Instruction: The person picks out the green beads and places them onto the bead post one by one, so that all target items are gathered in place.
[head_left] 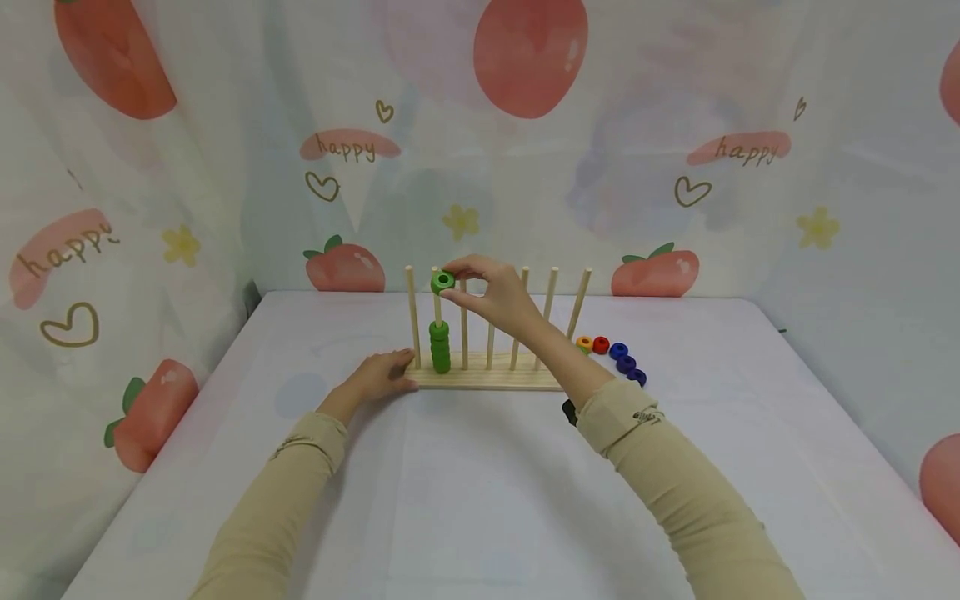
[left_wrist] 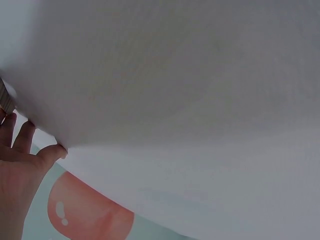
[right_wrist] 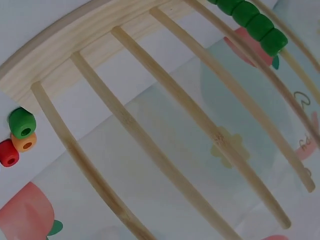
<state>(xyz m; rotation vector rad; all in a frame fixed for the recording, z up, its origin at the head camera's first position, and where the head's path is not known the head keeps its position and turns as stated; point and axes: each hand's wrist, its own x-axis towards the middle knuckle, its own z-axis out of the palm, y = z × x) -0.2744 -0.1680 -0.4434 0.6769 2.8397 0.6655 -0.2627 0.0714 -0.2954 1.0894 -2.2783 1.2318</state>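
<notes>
In the head view a wooden peg rack (head_left: 487,379) stands on the white table with a row of upright pegs. Several green beads (head_left: 440,348) are stacked on its second peg from the left; the right wrist view shows part of this green stack (right_wrist: 252,21). Thumb and fingers of my right hand (head_left: 501,292) pinch a single green bead (head_left: 442,282) beside the top of that peg, its hole facing me. My left hand (head_left: 377,375) grips the left end of the rack's base. In the left wrist view, the left hand's fingers (left_wrist: 25,137) show at the edge.
Loose beads lie right of the rack: orange (head_left: 584,342), red (head_left: 601,344), blue (head_left: 618,351) and dark purple (head_left: 626,364). A green bead (right_wrist: 22,122) sits by them. Behind the table (head_left: 480,500) hangs a fruit-print cloth (head_left: 480,167).
</notes>
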